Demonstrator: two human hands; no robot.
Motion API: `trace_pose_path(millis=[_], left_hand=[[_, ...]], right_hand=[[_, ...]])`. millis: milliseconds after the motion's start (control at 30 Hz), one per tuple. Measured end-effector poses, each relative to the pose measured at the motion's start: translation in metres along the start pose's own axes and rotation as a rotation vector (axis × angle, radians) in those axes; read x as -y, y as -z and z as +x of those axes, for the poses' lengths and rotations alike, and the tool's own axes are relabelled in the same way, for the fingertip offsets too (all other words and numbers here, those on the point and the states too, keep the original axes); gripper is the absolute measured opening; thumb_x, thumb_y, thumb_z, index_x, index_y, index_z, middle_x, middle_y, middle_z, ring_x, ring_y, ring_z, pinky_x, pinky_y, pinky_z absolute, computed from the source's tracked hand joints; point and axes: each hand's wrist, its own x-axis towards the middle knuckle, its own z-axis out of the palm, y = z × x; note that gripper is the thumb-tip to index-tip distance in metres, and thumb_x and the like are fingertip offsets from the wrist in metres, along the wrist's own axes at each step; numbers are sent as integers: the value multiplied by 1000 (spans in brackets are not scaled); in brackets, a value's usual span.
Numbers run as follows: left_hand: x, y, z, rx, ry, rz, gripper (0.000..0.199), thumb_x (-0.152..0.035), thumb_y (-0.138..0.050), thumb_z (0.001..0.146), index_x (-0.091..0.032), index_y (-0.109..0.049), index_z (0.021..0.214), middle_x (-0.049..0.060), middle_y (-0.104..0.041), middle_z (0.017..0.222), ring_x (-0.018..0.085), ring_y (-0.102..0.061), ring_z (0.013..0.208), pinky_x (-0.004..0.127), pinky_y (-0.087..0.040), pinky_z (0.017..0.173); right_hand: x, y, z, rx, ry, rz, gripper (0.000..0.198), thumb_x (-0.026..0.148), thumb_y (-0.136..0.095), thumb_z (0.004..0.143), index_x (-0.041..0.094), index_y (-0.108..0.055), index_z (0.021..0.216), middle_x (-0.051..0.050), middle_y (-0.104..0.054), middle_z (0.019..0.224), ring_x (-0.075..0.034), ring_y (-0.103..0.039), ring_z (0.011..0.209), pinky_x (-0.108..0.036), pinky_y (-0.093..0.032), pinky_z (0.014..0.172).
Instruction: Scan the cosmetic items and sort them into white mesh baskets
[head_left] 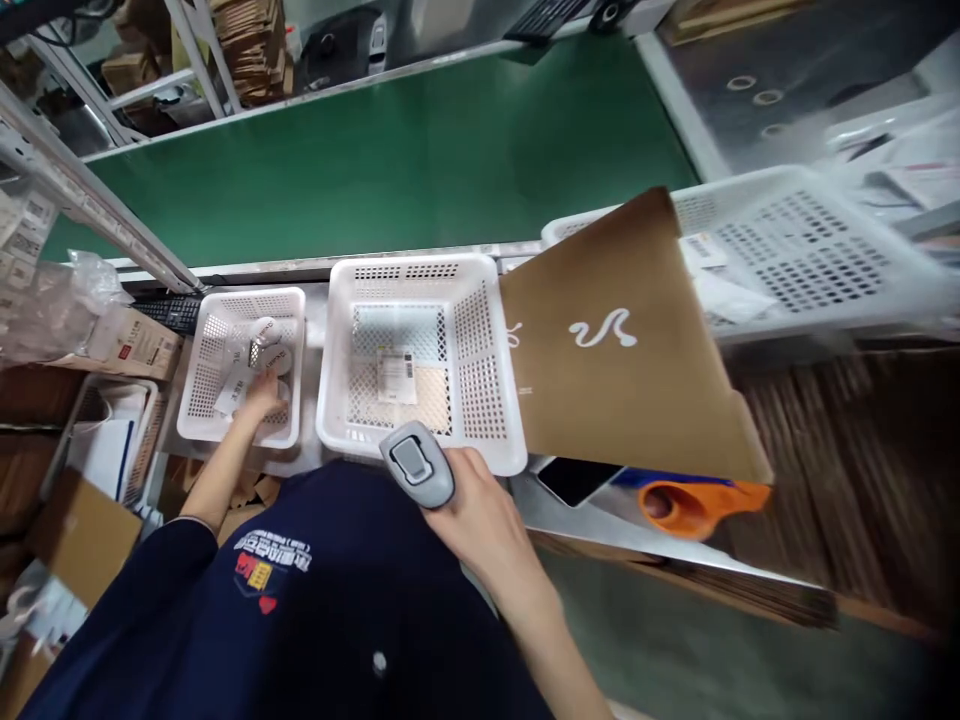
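Observation:
My left hand (260,397) reaches into the small white basket (192,400) on the left. Its fingers are around the edge of a round white container at the basket's right side, though blur hides the exact grip. Other round white-topped containers (276,359) and a white printed packet (232,390) lie beside the fingers. My right hand (472,500) is closed around a grey handheld barcode scanner (417,466), held over the front edge of the larger white basket (512,440). A label slip (396,375) with a barcode lies on that basket's bottom.
A brown cardboard piece (622,340) with white marks leans right of the larger basket. Below it are a phone (576,482) and an orange-handled tool (694,508). Behind runs a green conveyor belt (420,150). Another white basket (795,250) stands right; stacked cardboard (840,460) sits below it.

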Motion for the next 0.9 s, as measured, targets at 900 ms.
trace_pose_path(millis=[900], left_hand=[[2,-3,60,-131,50,-36,57,-16,-87,81,-14,-62,132,25,-59,153,43,-51,148,55,-44,123]], right_hand=[[30,14,17,122,-111,-177,23,16,-63,95,18,-61,117,-9,-62,121,-25,-66,89,-34,-28,68]])
